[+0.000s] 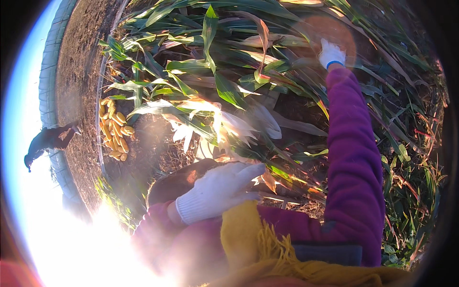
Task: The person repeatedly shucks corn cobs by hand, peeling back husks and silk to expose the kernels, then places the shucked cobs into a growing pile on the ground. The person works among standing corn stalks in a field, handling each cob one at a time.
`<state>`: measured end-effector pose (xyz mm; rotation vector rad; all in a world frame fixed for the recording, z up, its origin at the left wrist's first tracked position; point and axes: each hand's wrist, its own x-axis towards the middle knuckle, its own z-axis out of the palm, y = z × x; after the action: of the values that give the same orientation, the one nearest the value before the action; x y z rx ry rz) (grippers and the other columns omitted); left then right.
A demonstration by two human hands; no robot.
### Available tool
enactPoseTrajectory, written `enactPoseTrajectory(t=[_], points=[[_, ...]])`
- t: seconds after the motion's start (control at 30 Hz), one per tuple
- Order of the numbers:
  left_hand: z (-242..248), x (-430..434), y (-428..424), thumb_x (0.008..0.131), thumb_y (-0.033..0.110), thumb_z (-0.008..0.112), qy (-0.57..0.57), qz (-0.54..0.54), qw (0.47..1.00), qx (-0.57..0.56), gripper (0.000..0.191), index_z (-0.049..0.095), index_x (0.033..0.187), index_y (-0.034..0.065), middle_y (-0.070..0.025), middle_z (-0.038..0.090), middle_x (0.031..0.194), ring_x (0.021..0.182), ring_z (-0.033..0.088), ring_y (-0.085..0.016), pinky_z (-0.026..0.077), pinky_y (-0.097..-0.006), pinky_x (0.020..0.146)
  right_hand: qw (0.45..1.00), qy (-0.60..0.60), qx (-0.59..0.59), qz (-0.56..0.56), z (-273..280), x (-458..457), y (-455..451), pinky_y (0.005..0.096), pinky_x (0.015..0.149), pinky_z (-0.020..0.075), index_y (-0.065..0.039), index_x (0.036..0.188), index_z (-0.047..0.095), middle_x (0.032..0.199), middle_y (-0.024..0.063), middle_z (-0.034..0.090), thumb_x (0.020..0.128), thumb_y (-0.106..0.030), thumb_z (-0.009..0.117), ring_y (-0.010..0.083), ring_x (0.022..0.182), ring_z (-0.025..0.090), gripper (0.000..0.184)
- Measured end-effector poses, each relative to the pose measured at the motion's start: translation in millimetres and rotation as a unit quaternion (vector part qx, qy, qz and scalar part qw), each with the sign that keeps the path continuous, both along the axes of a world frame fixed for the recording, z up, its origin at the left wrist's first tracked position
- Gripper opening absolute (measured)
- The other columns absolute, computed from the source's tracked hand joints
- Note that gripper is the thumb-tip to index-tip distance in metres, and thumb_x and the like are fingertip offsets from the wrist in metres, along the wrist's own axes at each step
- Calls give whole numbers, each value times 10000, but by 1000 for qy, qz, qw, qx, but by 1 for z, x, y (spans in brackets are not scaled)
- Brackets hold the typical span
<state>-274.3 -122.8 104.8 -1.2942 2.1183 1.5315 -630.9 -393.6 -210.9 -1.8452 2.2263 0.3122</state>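
My left hand [220, 190], in a white knit glove, hovers in front of my torso with its fingers apart and nothing visible in them. Just beyond it lie pale, peeled-back corn husks [229, 123]. My right arm is stretched far out over a bed of cut corn stalks with green leaves [227, 88]. At its end my right hand [332, 53], in a white glove with a blue cuff edge, is over the stalks. Whether its fingers hold a stalk is unclear. To its left a corn ear in its husk [276, 40] lies among the leaves.
A heap of husked yellow corn ears [115, 131] lies on the ground at left. Farther off, a person [50, 141] in dark clothes bends forward near a long sheeted structure [53, 71]. My yellow fringed scarf [242, 233] hangs below my left hand. Sun glare washes out the lower left.
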Motion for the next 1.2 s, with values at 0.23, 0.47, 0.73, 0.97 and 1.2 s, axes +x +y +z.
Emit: enactPoseTrajectory(t=[0.23, 0.47, 0.73, 0.97, 1.2], points=[[12, -3, 5, 972, 406, 698, -8, -6, 1000, -21, 635, 487, 1495, 115, -185, 663, 1184, 1053, 679, -385, 552, -479, 904, 998, 24, 1, 58, 30, -4, 31, 572, 1099, 443, -176, 1353, 602, 1274, 115, 706, 942, -401, 702, 333, 1227, 662, 479], [18, 3, 29, 964, 401, 696, 23, -12, 995, -94, 636, 491, 1480, 89, -195, 665, 1192, 1089, 672, -395, 545, -471, 927, 978, -6, -153, 143, 112, 6, 99, 487, 837, 567, -139, 1128, 642, 1051, 94, 716, 913, -378, 744, 335, 1030, 697, 337], [12, 1, 56, 978, 401, 660, 110, 1, 972, -206, 558, 548, 1421, 81, -198, 681, 1136, 1059, 680, -393, 540, -485, 909, 933, 63, -300, 189, 267, -3, 177, 468, 795, 559, -132, 1089, 643, 1005, 72, 713, 856, -344, 799, 303, 960, 694, 352], [18, -22, 62, 975, 401, 686, 175, 125, 953, -214, 529, 608, 1379, 68, -177, 713, 1142, 1061, 709, -317, 557, -420, 934, 899, 100, -391, 172, 374, -10, 256, 449, 777, 554, -136, 1113, 651, 976, 72, 708, 828, -328, 833, 294, 955, 695, 389], [7, -37, 49, 1022, 347, 667, 362, 373, 854, 7, 408, 664, 1276, 27, -61, 717, 1068, 933, 677, -127, 564, -286, 839, 888, 92, -432, 130, 404, -10, 333, 452, 789, 550, -135, 1077, 670, 984, 65, 712, 831, -331, 822, 302, 957, 693, 349]])
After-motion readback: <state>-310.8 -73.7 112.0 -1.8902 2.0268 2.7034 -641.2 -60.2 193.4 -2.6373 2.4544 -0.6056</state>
